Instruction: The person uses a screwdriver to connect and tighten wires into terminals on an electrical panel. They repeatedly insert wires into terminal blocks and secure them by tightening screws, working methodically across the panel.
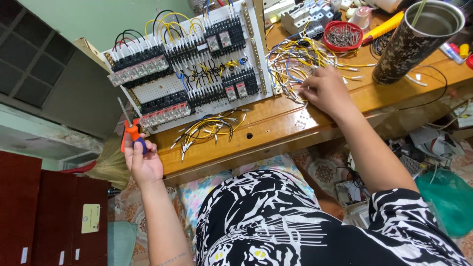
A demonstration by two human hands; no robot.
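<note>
My left hand (143,160) grips an orange and blue screwdriver (131,133) at the table's left edge, its shaft pointing up beside a white control panel (162,87). The panel carries rows of black relays and terminal blocks with yellow, black, red and blue wires. My right hand (322,89) rests on the wooden table (276,123), fingers pinched in a loose bundle of yellow, blue and white wires (295,61); whether it holds one I cannot tell. A second loose wire bundle (209,129) lies in front of the panel.
A tall patterned metal cup (414,42) stands at the right. Behind the wires sit a red bowl of small metal parts (343,35), grey breakers (308,17) and a yellow tool (384,27). A broom (106,167) and dark red cabinets (49,216) are at the left.
</note>
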